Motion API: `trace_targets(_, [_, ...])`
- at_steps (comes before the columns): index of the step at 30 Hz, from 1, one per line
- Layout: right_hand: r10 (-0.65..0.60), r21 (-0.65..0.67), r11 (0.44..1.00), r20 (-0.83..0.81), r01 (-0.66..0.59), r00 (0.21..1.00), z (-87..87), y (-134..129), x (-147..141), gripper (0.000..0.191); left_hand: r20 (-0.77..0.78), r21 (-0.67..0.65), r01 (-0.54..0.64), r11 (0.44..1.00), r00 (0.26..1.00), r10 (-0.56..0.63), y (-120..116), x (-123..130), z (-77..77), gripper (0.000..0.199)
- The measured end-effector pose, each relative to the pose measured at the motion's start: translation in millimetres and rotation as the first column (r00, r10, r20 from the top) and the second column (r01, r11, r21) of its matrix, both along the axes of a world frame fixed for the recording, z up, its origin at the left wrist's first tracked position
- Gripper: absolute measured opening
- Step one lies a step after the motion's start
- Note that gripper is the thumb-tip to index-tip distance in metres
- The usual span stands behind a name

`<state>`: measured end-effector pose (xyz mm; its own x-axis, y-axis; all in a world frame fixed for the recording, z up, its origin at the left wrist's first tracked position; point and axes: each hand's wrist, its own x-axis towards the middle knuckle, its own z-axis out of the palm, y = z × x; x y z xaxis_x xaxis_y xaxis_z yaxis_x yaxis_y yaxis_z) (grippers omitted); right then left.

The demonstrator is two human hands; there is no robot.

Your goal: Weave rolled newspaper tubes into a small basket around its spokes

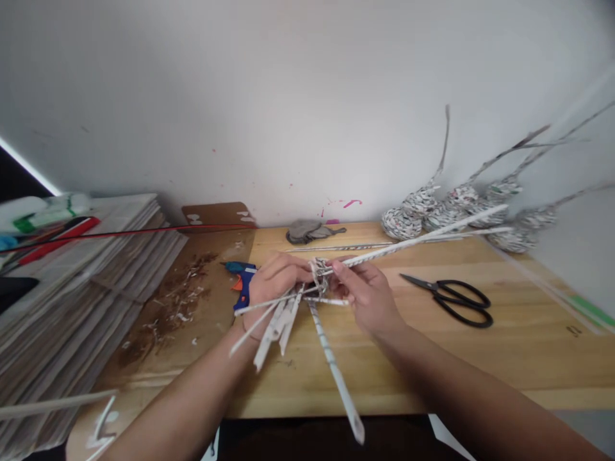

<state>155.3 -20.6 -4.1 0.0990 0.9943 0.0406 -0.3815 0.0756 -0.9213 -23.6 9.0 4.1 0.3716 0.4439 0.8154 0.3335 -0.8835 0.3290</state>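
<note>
Scissors (461, 299) beside right hand (368, 291).

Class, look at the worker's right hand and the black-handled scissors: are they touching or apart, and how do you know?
Apart. The head view shows bare tabletop between the right hand and the tip of the scissors.

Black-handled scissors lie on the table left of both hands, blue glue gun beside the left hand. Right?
Wrong side: the head view shows the scissors on the table, right of both left hand and right hand. Blue glue gun beside the left hand: correct.
</note>
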Motion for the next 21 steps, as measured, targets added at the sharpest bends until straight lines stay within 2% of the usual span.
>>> trace_targets(3, [0.025,0.003,1.000,0.044,-0.025,0.999,3.8,-4.0,0.1,0.030,-0.055,0.185,0.004,0.983,0.998,0.006,-2.0,-0.8,1.4,0.013])
trace_targets(7, [0.028,0.020,0.999,0.219,-0.033,0.975,6.4,-6.7,2.9,0.041,-0.113,0.294,-0.005,0.956,0.993,0.040,-4.1,-1.7,1.6,0.016])
trace_targets(10, [-0.015,0.005,1.000,0.231,0.015,0.973,6.3,-7.3,3.6,0.042,-0.113,0.301,-0.019,0.954,0.992,0.055,-4.8,-1.8,1.3,0.016])
trace_targets(13, [-0.055,-0.006,0.998,0.107,0.056,0.993,7.7,-8.0,2.9,0.034,-0.111,0.300,-0.025,0.954,0.992,0.061,-6.4,-1.5,1.6,0.016])
trace_targets(15, [-0.032,-0.005,0.999,0.067,0.032,0.997,10.6,-8.4,2.2,0.032,-0.118,0.290,-0.031,0.957,0.991,0.068,-8.4,-1.3,2.1,0.015])
trace_targets(18, [0.004,-0.014,1.000,0.143,-0.002,0.990,16.6,-9.3,1.1,0.031,-0.134,0.271,-0.031,0.962,0.989,0.070,-11.7,-1.6,3.4,0.015])
trace_targets(21, [-0.007,-0.037,0.999,0.201,0.014,0.979,19.6,-10.5,0.1,0.026,-0.172,0.274,-0.005,0.962,0.984,0.054,-13.5,-2.0,4.7,0.016])
